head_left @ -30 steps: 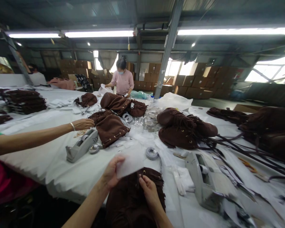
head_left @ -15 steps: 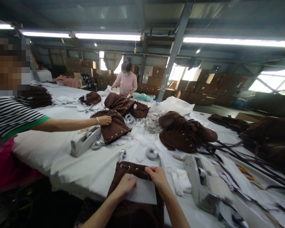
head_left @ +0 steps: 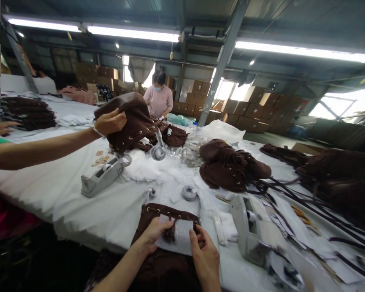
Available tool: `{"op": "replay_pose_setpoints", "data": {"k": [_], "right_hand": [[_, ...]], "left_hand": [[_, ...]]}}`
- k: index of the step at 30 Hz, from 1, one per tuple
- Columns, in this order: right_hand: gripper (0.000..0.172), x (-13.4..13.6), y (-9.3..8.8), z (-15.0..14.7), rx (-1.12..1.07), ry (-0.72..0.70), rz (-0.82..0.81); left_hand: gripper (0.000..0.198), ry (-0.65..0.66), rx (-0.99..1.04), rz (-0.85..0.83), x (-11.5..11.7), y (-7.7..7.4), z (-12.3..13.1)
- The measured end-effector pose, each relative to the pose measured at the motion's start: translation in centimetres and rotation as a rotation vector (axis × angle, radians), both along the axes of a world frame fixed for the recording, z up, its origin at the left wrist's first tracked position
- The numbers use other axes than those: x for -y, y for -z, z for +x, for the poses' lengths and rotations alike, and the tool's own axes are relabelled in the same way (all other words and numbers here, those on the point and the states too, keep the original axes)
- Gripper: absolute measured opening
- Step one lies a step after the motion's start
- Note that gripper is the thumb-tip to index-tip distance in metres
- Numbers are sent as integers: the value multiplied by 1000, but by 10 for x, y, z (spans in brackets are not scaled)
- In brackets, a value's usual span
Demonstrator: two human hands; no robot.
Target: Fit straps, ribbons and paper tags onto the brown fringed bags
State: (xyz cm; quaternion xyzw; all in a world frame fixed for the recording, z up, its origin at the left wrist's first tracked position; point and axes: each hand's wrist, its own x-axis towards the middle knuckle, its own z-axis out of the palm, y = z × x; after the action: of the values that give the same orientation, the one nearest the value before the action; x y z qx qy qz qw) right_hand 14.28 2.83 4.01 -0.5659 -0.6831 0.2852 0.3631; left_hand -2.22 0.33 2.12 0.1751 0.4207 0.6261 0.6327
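A dark brown drawstring bag (head_left: 147,219) with gold eyelets lies in front of me at the table edge, its mouth facing away. Over its front is a thin white packing sheet (head_left: 185,242), with a brown tassel (head_left: 169,233) on top of it. My left hand (head_left: 154,234) is closed, pinching the sheet's left side near the tassel. At the sheet's right edge my right hand (head_left: 205,254) has thumb and curled fingers closed on it. Beyond the bag's mouth lies a wrapped grey strap roll (head_left: 189,193).
To the right stands a grey tape dispenser (head_left: 250,231); a second dispenser (head_left: 101,178) sits to the left. A co-worker's hand (head_left: 112,121) lifts another brown bag (head_left: 130,121). More brown bags (head_left: 228,176) lie ahead. Another person (head_left: 158,97) works across the table.
The white sheet now lies higher, just below the eyelets, with the tassel over it. My right hand moved down from the bag's rim to the sheet's edge. The co-worker raised a brown bag.
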Motion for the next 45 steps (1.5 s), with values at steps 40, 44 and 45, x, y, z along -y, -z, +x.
{"op": "replay_pose_setpoints", "data": {"k": [40, 44, 45], "right_hand": [[29, -12, 28, -45, 262, -236, 245], [32, -15, 23, -44, 125, -183, 88], [34, -16, 22, -43, 99, -179, 59]], "left_hand": [[15, -291, -222, -181, -23, 17, 1], [18, -302, -209, -201, -26, 19, 2], [19, -308, -206, -196, -25, 18, 2]]}}
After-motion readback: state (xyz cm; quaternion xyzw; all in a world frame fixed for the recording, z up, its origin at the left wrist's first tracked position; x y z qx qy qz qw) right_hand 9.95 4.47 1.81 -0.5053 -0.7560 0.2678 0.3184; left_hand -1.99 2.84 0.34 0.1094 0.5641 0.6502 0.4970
